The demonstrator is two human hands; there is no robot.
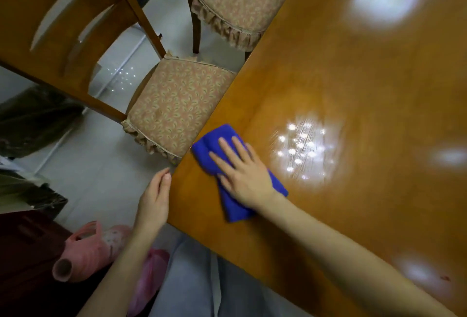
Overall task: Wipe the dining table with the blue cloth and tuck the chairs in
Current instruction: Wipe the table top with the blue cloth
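A folded blue cloth (214,143) lies on the glossy wooden dining table (353,76) close to its near left corner. My right hand (242,172) presses flat on the cloth with straight, spread fingers. My left hand (155,198) hangs just off the table's corner, fingers loosely bent, fingertips beside the edge, holding nothing. A wooden chair (177,104) with a patterned frilled cushion stands partly pulled out along the table's left edge. A second such chair (240,3) stands farther back on the same side.
Pale tiled floor (96,165) lies left of the table. A pink watering can (83,253) and a pink bag (149,281) sit near my legs. Dark plastic-wrapped items (32,119) line the left side. Lamp reflections shine on the tabletop.
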